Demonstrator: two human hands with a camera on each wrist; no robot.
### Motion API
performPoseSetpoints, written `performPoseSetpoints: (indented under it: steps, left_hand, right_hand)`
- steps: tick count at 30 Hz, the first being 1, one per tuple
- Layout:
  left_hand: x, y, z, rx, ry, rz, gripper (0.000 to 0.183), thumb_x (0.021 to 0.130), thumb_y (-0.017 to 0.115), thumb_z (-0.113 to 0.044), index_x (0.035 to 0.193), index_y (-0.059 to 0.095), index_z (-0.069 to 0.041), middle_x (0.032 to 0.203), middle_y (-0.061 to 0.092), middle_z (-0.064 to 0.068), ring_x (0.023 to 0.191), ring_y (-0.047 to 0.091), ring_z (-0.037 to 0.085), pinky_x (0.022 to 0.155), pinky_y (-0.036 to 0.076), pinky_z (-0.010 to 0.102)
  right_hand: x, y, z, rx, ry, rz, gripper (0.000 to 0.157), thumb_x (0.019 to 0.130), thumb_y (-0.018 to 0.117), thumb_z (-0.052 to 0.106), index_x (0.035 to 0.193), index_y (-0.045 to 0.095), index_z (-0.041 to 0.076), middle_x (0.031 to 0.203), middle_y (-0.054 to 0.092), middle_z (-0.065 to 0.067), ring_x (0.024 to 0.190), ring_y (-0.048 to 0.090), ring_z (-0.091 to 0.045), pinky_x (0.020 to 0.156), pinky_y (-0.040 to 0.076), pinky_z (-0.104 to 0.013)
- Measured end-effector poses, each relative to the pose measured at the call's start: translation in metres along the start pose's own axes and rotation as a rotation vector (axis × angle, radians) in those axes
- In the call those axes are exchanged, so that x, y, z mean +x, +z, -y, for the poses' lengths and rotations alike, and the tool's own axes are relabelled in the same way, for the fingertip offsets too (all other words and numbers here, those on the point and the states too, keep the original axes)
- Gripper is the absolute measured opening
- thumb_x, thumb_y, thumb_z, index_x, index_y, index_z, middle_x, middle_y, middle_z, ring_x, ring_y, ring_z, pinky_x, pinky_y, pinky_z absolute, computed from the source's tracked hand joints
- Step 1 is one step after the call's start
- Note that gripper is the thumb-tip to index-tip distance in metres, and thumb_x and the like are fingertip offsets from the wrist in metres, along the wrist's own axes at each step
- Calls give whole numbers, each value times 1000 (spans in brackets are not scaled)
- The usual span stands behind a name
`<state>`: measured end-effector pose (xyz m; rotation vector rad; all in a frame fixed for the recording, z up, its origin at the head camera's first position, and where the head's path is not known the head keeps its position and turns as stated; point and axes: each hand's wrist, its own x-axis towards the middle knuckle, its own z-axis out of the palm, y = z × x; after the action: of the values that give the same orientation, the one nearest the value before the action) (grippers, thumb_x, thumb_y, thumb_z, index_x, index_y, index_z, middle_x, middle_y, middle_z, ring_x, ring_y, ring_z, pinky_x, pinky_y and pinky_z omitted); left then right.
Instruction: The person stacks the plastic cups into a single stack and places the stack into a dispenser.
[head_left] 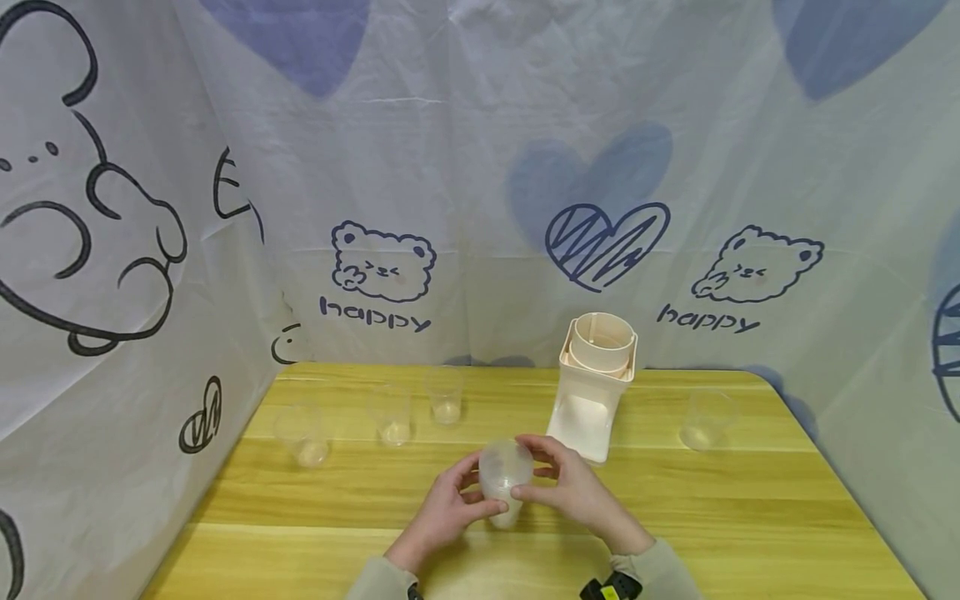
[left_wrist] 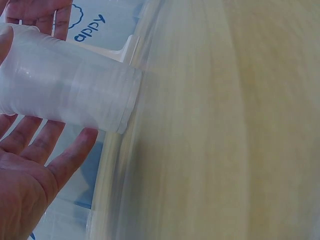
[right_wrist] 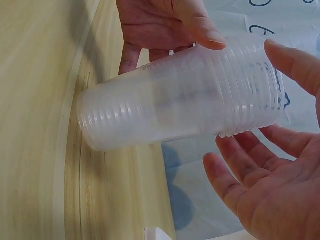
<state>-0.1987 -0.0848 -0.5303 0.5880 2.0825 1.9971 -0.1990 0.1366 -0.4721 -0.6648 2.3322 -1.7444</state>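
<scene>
A stack of nested clear plastic cups (head_left: 506,468) stands between both hands near the front middle of the table. Its several ridged rims (right_wrist: 245,87) show in the right wrist view, and its narrower bottom end (left_wrist: 125,102) appears in the left wrist view. My left hand (head_left: 447,505) holds the stack from the left, thumb in front. From the right, my right hand (head_left: 567,483) holds it near the rims, with the thumb (right_wrist: 295,65) on one side and the fingers on the other. Whether the stack's bottom touches the table is hard to tell.
Behind the hands stands a cream plastic holder (head_left: 588,421) with a round tube (head_left: 602,342) on top. Single clear cups stand at the left (head_left: 309,446), at centre left (head_left: 394,425), behind that (head_left: 446,404) and at the right (head_left: 699,429). A printed curtain (head_left: 480,167) borders the wooden table (head_left: 712,517).
</scene>
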Motion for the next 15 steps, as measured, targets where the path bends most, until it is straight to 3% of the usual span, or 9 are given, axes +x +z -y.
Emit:
performPoseSetpoints:
  steps: [15]
  left_hand:
    - [0,2,-3,-26,-3,-20,72,82,80,-7,144,44,-2,131,55,24,112,60,39,86,56,34]
  right_hand:
    - [-5,-3,2,-5,-16,16,70,87,77,14,144,41,-3,140,48,-23,126,47,-40,102,43,-56]
